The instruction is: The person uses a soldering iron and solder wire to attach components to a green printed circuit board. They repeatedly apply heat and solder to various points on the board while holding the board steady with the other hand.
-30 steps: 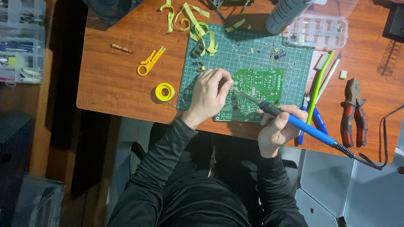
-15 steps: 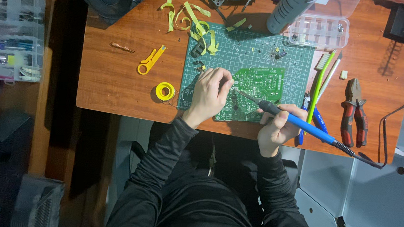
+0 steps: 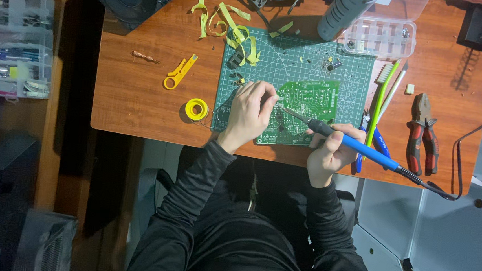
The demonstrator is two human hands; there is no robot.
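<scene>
A clear plastic compartment box sits just beyond the far right corner of the dark green gridded cutting mat; a few small dark parts show in its cells, too small to tell apart. Well left of the mat, off the wooden table, stands a clear plastic drawer organiser holding mixed small tools and parts. A grey cylindrical can stands at the mat's far edge.

The green printed circuit board lies on the mat's near right part. The left hand rests on the board's left end, fingers curled and pinched; what they pinch cannot be made out. The right hand, just off the board's near right corner, is clenched around the blue-handled soldering iron, whose metal tip reaches the board beside the left fingertips.
</scene>
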